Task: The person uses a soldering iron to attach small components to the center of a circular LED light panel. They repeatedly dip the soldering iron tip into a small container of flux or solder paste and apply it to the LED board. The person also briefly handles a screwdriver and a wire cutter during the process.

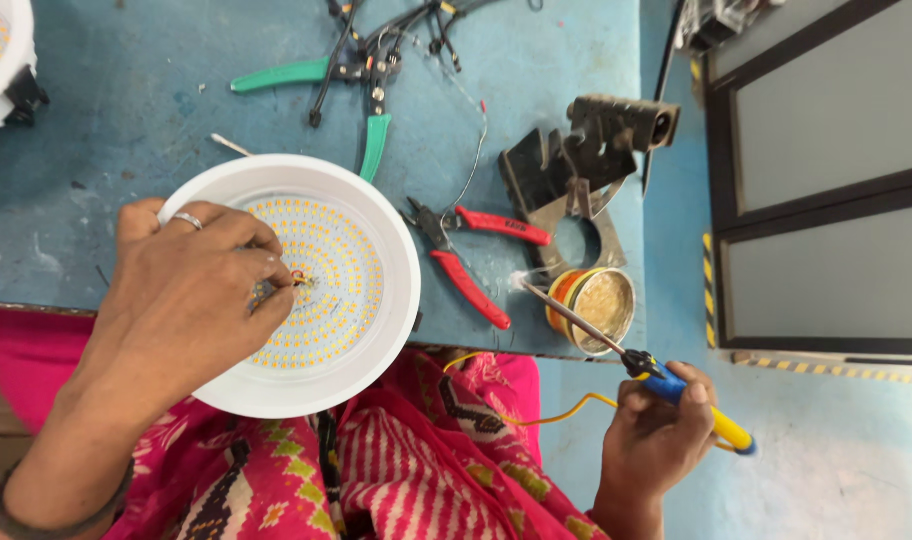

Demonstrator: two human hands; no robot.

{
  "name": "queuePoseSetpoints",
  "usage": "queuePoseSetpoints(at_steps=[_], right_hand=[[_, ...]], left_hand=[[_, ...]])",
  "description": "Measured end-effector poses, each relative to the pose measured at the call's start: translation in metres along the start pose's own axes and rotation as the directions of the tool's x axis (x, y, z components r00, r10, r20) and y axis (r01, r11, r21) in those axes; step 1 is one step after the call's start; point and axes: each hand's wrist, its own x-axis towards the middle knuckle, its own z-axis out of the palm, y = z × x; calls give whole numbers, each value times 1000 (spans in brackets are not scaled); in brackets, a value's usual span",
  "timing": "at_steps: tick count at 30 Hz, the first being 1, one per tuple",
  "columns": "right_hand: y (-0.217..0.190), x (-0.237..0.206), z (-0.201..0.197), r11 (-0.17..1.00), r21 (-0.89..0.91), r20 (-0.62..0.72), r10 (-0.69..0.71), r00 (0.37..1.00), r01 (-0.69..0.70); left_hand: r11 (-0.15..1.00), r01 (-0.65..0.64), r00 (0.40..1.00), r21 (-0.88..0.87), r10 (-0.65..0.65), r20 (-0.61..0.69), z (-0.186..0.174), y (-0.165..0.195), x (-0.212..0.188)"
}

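A round white lamp housing (396, 250) with a disc of many small yellow LEDs (336, 270) lies at the near edge of the blue bench. My left hand (191, 300), a ring on one finger, rests over the disc and pinches thin wires (298, 278) at its centre. My right hand (661, 430) grips a blue and yellow soldering iron (676, 390) off the bench's right corner. Its tip (529, 287) points up left, beside a small open tin of flux (596, 305), with a wisp of smoke there.
Red-handled cutters (471, 265) lie just right of the lamp. Green-handled pliers (316, 72) and black leads lie at the back. A dark metal iron stand (576, 165) sits behind the tin. Another white lamp (1, 60) is at far left. A yellow cord (556, 410) crosses my lap.
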Motion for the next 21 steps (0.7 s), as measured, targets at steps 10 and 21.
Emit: queuePoseSetpoints(at_steps=[10,21], right_hand=[[0,24,-3,772,420,195,437,878,-477],[10,-7,57,936,-208,364,-196,910,284]], left_hand=[[999,-18,1000,-47,17,-16,2,-5,4],[993,-110,977,33,114,-180,5,-10,7]])
